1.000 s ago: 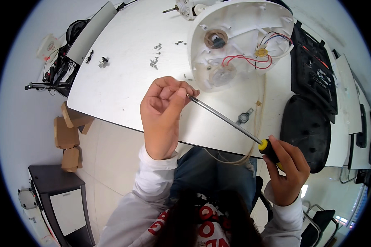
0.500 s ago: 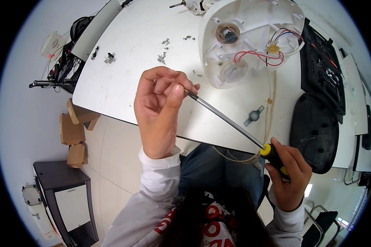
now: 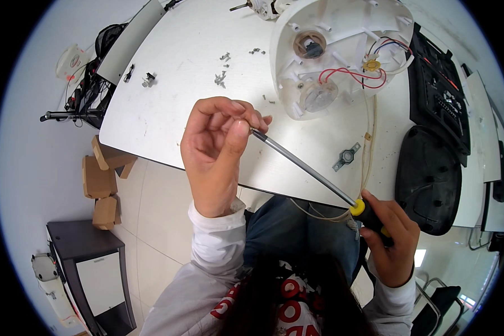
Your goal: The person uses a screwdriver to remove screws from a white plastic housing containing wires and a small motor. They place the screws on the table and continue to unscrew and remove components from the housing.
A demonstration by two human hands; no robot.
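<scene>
My right hand (image 3: 395,241) is wrapped round the black and yellow handle of a long screwdriver (image 3: 308,169), at the table's near edge. Its steel shaft slants up and left to my left hand (image 3: 213,154). There thumb and fingers pinch together at the tip, and whatever small thing sits between them is too hidden to name. Beyond my hands lies an open white plastic housing (image 3: 283,67), hollow side up, with red wires (image 3: 344,71) and a round clear part inside. A small metal piece with two ears (image 3: 347,157) rests below it, beside a pale cable (image 3: 366,148).
Loose screws (image 3: 220,79) lie in small groups on the white table (image 3: 168,120). At the right are a black tool case (image 3: 439,101) and a black plastic cover (image 3: 428,179). Cardboard boxes (image 3: 99,178) and a dark cabinet (image 3: 87,241) stand on the floor at left.
Both hands keep their grips. My left hand and the screwdriver tip have come slightly nearer to me; my right hand has shifted a little left.
</scene>
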